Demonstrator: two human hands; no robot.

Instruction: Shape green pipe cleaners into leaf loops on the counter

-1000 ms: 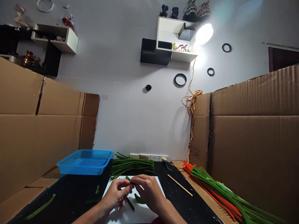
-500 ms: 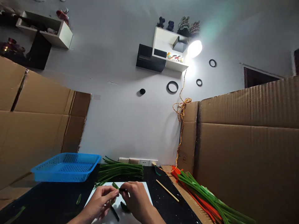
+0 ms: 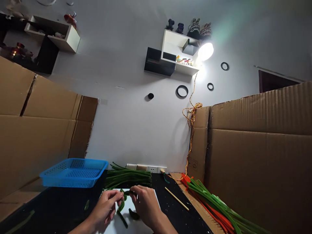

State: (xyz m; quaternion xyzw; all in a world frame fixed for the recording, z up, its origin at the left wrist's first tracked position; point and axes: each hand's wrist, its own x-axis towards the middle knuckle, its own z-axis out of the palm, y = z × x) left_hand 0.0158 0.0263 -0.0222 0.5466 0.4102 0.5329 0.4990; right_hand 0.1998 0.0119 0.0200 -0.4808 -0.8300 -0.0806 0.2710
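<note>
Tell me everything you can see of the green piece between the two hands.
The green piece is slim, darker and lighter green, and looks soft and bendable. It is held above the white sheet, curving between the fingertips of the left hand and right hand. Fingers hide its ends; whether it joins the green parts just below is unclear.

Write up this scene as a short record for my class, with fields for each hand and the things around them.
Left hand: the left hand pinches a green strip in its fingers
Right hand: the right hand holds green strip too; whether one piece, unclear
Below hands: white sheet
Beyond sheet: dark green bundle
Left side: blue basket, green scrap
Right side: wooden stick, red-orange strips, bright green strips
Light: lit lamp beside a wall shelf
</note>
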